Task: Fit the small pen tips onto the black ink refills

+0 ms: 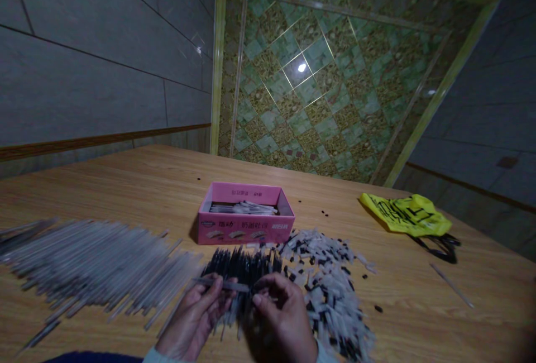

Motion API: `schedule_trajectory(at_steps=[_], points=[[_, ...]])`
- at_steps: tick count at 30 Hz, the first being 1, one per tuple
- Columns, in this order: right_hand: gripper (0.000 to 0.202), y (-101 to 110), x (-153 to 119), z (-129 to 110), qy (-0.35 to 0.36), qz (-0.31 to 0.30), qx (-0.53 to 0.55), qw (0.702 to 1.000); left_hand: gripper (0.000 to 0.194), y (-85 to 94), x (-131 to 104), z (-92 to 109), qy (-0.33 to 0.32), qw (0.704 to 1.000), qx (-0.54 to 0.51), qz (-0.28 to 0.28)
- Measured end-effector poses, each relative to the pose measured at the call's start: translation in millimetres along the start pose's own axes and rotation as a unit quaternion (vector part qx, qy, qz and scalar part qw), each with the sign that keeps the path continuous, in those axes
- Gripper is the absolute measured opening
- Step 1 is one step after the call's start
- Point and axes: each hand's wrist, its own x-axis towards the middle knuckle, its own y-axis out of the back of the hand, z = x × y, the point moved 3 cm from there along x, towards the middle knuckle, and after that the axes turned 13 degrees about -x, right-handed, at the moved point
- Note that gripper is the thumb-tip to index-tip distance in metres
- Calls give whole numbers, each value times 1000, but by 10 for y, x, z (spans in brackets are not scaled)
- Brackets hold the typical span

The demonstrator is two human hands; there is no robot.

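Left hand with thumb and fingers pinching a slim tube, held roughly level above dark-tipped sticks. Right hand just beside the tube's end, fingers curled; whether they grip anything cannot be told. Beyond the sticks stands a pink box containing pale sticks. Clear tubes lie to the left; small pieces, white and black, are heaped to the right.

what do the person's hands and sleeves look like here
The left hand and right hand are both bare and ungloved. A pale blue-green left sleeve ends at the wrist, and a matching right sleeve shows at the other. Only the cuff ends are in view, with no visible markings.
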Motion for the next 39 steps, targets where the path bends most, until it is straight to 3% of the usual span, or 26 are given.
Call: schedule_trajectory(at_steps=[6, 15, 23, 32, 36, 39], points=[[9, -15, 7, -50, -14, -4, -25, 1000, 24, -15, -13, -5, -13, 1000, -1, 9], [7, 31, -33, -140, 29, 34, -180, 983, 37, -76, -81, 34, -48, 999, 4, 5], [5, 16, -31, -156, 19, 38, -151, 988, 42, -158, -162, 61, -53, 998, 26, 1], [40, -19, -11, 11, 9, 8, -174, 985, 42, -157, -150, 49, -63, 997, 34, -6], [17, 7, -27, -53, 52, 6, -190, 980, 42, -145, -145, 64, -70, 997, 22, -1], [14, 11, -42, -84, 81, 18, -226, 971, 42, -132, -138, 55, -73, 997, 33, -6]])
